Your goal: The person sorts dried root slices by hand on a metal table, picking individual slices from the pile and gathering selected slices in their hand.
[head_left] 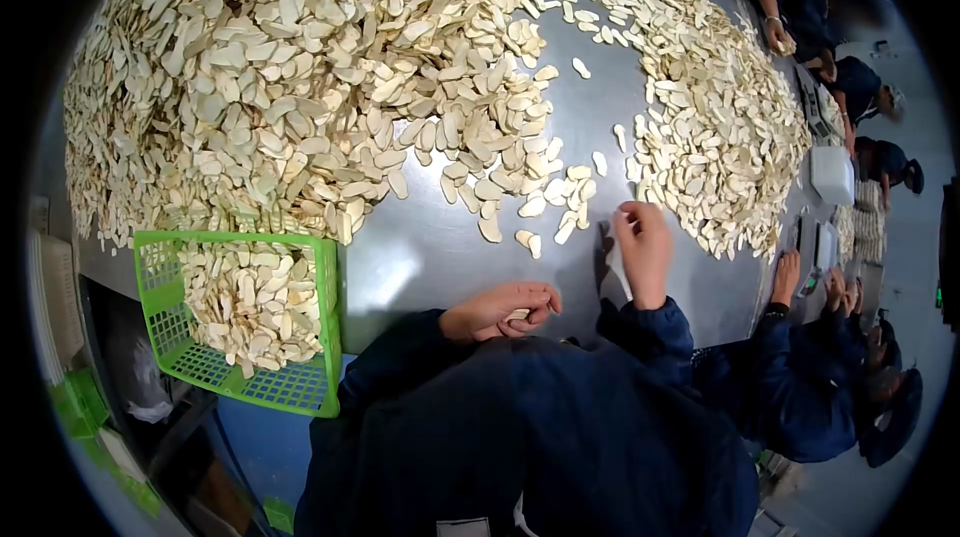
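Loosely curled near the table's front edge, my left hand (505,311) has pale dried slices (518,315) in its fingers. My right hand (645,249) is further right, just above the metal table (400,262). Its fingers are bent together, and what they hold, if anything, is hidden. Close to its fingertips lies the near edge of a broad spread of pale slices (715,107). A much larger heap of the same flat, oblong slices (290,77) covers the table's left side. Several loose slices (570,199) lie between the two.
A green plastic basket (328,337), tilted at the left table edge, holds many slices. Co-workers in dark clothing line the right side, one with a hand (785,277) on the table. White containers (832,175) and scales (826,245) stand there too.
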Available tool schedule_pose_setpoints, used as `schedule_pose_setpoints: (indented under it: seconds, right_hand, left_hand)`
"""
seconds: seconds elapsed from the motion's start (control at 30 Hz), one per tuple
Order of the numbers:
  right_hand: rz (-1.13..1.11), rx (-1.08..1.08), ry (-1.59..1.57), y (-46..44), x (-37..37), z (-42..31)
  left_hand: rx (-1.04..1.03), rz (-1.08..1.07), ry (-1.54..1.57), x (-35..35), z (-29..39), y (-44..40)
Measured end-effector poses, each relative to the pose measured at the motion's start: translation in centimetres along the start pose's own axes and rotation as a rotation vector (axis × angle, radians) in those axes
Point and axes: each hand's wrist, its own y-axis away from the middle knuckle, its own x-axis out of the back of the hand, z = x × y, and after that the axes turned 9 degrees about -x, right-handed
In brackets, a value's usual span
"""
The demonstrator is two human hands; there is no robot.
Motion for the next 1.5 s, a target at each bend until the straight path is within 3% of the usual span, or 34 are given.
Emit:
schedule_pose_setpoints:
  seconds: [0.1, 0.27, 0.4, 0.5, 0.57, 0.6, 0.63, 0.7, 0.77, 0.83, 0.9, 1.03, 1.13, 1.17, 1.23, 1.37, 1.5]
  right_hand:
    - [-0.236, 0.149, -0.146, 1.7, -2.7, -1.3]
    - [-0.301, 0.281, 0.185, 3.3, -4.8, -5.1]
    - [-0.399, 0.248, 0.062, 2.5, -4.9, -3.5]
    - [-0.276, 0.083, -0.084, 0.9, -3.1, -0.8]
    - [-0.045, -0.018, 0.121, -0.6, -1.1, 0.4]
    - [0.122, 0.086, 0.287, -1.1, -0.1, 0.5]
    - [0.123, 0.015, 0.307, -1.5, 0.6, 0.4]
    - [0.098, 0.143, 0.233, -1.5, 0.3, -0.1]
    - [-0.082, 0.275, 0.021, -1.0, -1.4, -0.6]
    - [-0.160, 0.455, 0.039, -0.6, -2.4, -0.9]
    - [-0.159, 0.418, 0.056, -1.2, -2.3, 1.1]
    - [0.159, 0.135, 0.319, -3.6, 0.5, 4.5]
    - [0.168, 0.292, 0.153, -3.8, -0.2, 1.4]
    - [0.066, 0.265, -0.015, -3.3, -1.5, -0.4]
    - [-0.080, 0.393, -0.066, -2.7, -5.2, -2.6]
    - [-0.321, 0.840, 0.016, 0.0, -7.5, -8.0]
    - [-0.333, 0.826, 0.124, -1.0, -7.2, -4.0]
  left_hand:
    - [-0.005, 0.012, 0.001, -0.1, 0.0, 0.1]
    - [0.011, 0.023, -0.064, -0.1, -0.1, 0.2]
    - [0.011, 0.043, -0.090, -0.3, 0.1, 0.1]
    - [0.012, 0.032, -0.073, -0.1, 0.0, 0.0]
    - [0.008, 0.020, -0.064, 0.0, -0.1, 0.0]
    - [0.024, 0.039, -0.074, -0.3, 0.0, 0.1]
    - [0.023, 0.033, -0.087, -0.3, 0.1, 0.1]
    - [0.014, 0.020, -0.116, -0.4, 0.2, 0.0]
    - [0.011, 0.030, -0.105, -0.5, 0.2, -0.1]
    - [0.004, 0.030, -0.096, -0.4, 0.2, 0.0]
    - [-0.003, 0.012, -0.082, 0.1, -0.1, 0.1]
    - [-0.011, 0.064, -0.106, -0.8, 0.2, 0.3]
    - [-0.015, 0.051, -0.134, -0.6, 0.1, 0.1]
    - [-0.016, 0.042, -0.149, -0.6, 0.0, 0.0]
    - [-0.019, 0.022, -0.179, -0.2, -0.3, -0.2]
    - [0.000, 0.049, -0.162, -1.0, 0.1, 0.2]
    - [-0.019, 0.051, -0.159, -1.0, -0.1, 0.4]
